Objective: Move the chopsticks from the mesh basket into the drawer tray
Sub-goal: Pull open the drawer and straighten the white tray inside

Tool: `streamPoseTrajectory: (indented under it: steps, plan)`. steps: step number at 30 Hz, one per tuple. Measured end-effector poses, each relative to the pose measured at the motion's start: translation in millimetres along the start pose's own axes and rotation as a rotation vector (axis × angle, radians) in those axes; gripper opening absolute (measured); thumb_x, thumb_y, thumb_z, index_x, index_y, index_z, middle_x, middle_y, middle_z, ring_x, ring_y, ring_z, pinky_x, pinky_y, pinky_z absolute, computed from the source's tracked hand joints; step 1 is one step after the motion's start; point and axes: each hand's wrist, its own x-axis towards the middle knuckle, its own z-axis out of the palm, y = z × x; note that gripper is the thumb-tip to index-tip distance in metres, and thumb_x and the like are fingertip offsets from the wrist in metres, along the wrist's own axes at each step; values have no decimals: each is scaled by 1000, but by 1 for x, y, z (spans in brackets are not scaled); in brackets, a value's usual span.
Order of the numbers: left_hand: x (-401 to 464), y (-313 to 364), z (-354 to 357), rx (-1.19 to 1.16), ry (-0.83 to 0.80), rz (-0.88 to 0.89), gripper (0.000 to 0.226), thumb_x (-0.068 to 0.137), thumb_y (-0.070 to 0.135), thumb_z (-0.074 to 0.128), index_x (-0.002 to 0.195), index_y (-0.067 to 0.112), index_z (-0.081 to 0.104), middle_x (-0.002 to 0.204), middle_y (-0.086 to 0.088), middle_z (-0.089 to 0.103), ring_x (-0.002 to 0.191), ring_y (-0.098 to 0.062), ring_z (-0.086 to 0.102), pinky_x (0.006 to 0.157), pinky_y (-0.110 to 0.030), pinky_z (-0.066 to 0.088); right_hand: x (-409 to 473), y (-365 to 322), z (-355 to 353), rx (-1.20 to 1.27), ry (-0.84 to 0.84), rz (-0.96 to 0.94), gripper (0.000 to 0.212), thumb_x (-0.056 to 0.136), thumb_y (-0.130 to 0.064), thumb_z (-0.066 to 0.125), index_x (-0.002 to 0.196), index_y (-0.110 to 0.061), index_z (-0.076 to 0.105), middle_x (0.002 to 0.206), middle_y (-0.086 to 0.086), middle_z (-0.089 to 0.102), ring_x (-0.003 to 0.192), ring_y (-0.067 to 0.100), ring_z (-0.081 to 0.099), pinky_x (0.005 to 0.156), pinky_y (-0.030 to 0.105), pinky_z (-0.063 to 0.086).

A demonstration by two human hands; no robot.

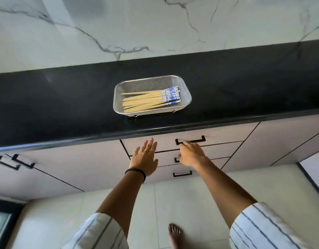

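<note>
A rectangular mesh basket of fine steel wire stands on small wire feet on the black counter, near the front edge and below a white marble-veined wall. Inside it lies a bundle of pale bamboo chopsticks, their blue-and-white patterned tops pointing right and their plain tips pointing left; they lie roughly parallel, a few crossing at slight angles.

Below the counter edge sits a stack of three closed drawers with black bar handles. The right hand reaches the top drawer handle, its fingertips at the left part of the bar; whether the fingers curl round the bar cannot be told, so the state of this grip stays unclear. The left hand is held flat and spread, fingers straight and together, pointing up towards the top drawer front just left of the handle, holding nothing. A black band circles the left wrist, and rings show on both hands.

Striped white sleeves cover the upper arms. A bare foot stands on the pale tiled floor. To the left, cabinet doors carry two more black handles.
</note>
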Motion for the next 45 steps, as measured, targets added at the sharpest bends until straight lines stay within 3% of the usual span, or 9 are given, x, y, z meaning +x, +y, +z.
streamPoseTrajectory:
  steps: [6,13,19,28,39,45]
  plan:
    - [24,0,29,85,154,-49,70,104,29,36,153,19,-12,164,-5,-10,151,-22,-8,120,-37,-4,48,22,28,15,-113,65,59,92,-26,52,143,-5,30,151,14,29,140,29,28,115,41,24]
    - [35,-1,41,122,217,-114,72,103,26,34,146,19,-24,164,-5,-7,151,-23,-6,118,-37,-10,88,33,46,70,-213,74,61,94,-27,48,147,-10,24,154,13,27,144,28,21,119,47,12]
    - [41,-4,33,160,183,-127,66,104,28,32,155,15,-8,165,-6,3,152,-23,2,117,-35,-8,90,34,50,40,-159,73,57,91,-25,52,142,-10,33,145,11,42,136,29,35,118,47,19]
    - [22,-9,28,179,169,-79,66,105,26,27,146,20,-24,162,-2,-14,151,-19,-10,117,-34,-8,78,30,44,30,-171,95,55,92,-21,51,143,-11,33,145,10,43,135,28,36,115,43,24]
    - [-1,-16,27,166,168,-63,65,106,31,27,147,21,-23,156,0,-25,150,-21,-10,117,-36,-7,55,29,55,46,-137,99,54,93,-24,49,143,-12,34,145,9,44,135,27,36,114,43,25]
    - [-12,-34,25,178,173,-78,65,106,35,26,151,19,-18,162,-3,-17,151,-22,-8,119,-36,-4,49,24,58,52,-88,141,46,98,-32,41,138,-10,41,140,11,49,132,28,41,111,42,30]
